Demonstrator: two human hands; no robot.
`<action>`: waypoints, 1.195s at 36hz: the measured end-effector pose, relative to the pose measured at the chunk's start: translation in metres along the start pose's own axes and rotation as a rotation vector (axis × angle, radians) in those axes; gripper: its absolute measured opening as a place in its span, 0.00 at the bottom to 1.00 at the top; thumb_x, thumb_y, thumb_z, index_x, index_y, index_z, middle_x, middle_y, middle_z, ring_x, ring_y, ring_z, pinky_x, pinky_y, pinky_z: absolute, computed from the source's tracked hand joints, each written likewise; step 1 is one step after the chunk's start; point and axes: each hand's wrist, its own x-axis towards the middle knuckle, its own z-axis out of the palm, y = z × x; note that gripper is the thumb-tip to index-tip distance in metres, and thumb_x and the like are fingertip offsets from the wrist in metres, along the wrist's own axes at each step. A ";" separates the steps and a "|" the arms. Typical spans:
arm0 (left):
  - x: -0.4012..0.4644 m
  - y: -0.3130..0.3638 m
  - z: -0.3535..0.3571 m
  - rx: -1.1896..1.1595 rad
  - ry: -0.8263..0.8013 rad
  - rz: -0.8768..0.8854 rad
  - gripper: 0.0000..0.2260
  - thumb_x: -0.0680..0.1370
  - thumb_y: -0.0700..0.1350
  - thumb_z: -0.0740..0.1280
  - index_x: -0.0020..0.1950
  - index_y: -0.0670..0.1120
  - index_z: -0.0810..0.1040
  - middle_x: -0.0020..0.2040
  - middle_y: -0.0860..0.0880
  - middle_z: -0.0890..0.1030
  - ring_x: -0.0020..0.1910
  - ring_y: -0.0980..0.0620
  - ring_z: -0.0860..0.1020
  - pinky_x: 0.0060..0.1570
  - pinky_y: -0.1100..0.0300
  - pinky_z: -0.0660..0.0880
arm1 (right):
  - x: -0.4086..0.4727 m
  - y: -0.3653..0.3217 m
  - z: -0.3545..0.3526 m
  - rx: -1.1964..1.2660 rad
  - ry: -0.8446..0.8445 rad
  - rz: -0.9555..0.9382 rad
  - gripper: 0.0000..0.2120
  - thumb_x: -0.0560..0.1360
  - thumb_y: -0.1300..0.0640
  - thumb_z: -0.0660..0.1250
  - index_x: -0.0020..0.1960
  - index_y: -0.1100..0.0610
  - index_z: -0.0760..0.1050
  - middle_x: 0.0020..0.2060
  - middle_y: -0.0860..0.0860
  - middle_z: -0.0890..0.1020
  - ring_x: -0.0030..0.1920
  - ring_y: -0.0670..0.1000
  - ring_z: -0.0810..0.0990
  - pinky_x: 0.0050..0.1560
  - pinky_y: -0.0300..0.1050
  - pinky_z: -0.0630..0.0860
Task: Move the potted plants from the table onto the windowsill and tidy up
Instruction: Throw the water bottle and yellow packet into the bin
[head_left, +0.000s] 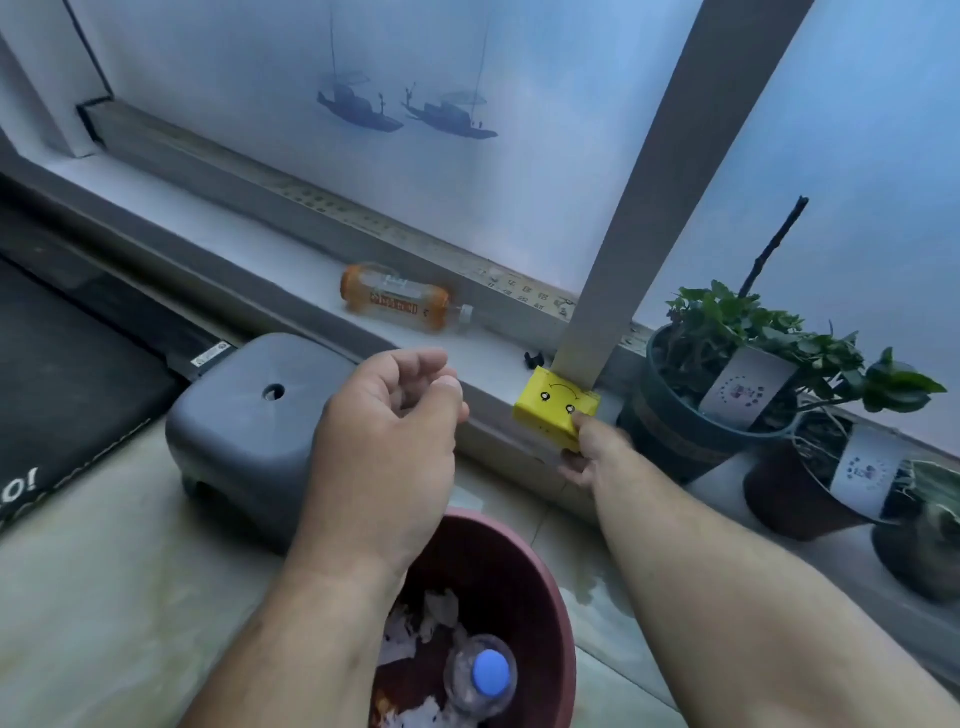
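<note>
A yellow carton (553, 410) with a drawn face rests on the windowsill (249, 249) against the window post, and my right hand (589, 452) grips its lower right corner. My left hand (387, 431) hovers in front of the sill, fingers loosely curled, holding nothing. An orange-labelled plastic bottle (397, 299) lies on its side on the sill to the left. Three potted plants stand on the sill at the right: a leafy one in a dark pot (691, 421), a brown pot (795, 488) and a pot (919, 545) at the frame edge.
A reddish-brown bin (540, 597) below my arms holds crumpled paper and a clear bottle with a blue cap (488, 673). A grey plastic stool (244, 415) stands on the floor left of it. A black mat (57, 379) lies further left.
</note>
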 end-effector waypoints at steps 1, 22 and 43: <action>0.000 -0.001 -0.001 0.015 0.003 0.005 0.05 0.79 0.45 0.69 0.52 0.55 0.82 0.47 0.56 0.86 0.46 0.58 0.85 0.51 0.55 0.81 | -0.001 -0.001 0.001 0.032 -0.005 0.006 0.17 0.83 0.54 0.64 0.70 0.58 0.71 0.67 0.58 0.76 0.67 0.58 0.77 0.64 0.56 0.76; 0.014 0.007 0.006 -0.048 0.033 0.003 0.05 0.79 0.41 0.67 0.49 0.52 0.78 0.44 0.52 0.83 0.39 0.57 0.83 0.47 0.57 0.80 | -0.154 0.054 -0.027 -0.970 -0.453 -0.519 0.15 0.71 0.45 0.77 0.46 0.54 0.78 0.37 0.49 0.82 0.36 0.47 0.78 0.37 0.43 0.74; 0.012 -0.030 -0.035 0.651 -0.110 -0.104 0.13 0.80 0.47 0.66 0.64 0.50 0.77 0.56 0.55 0.79 0.57 0.54 0.78 0.58 0.60 0.71 | -0.157 0.055 -0.129 -0.896 -0.233 -0.423 0.04 0.78 0.51 0.70 0.47 0.51 0.82 0.40 0.49 0.87 0.43 0.49 0.87 0.44 0.50 0.85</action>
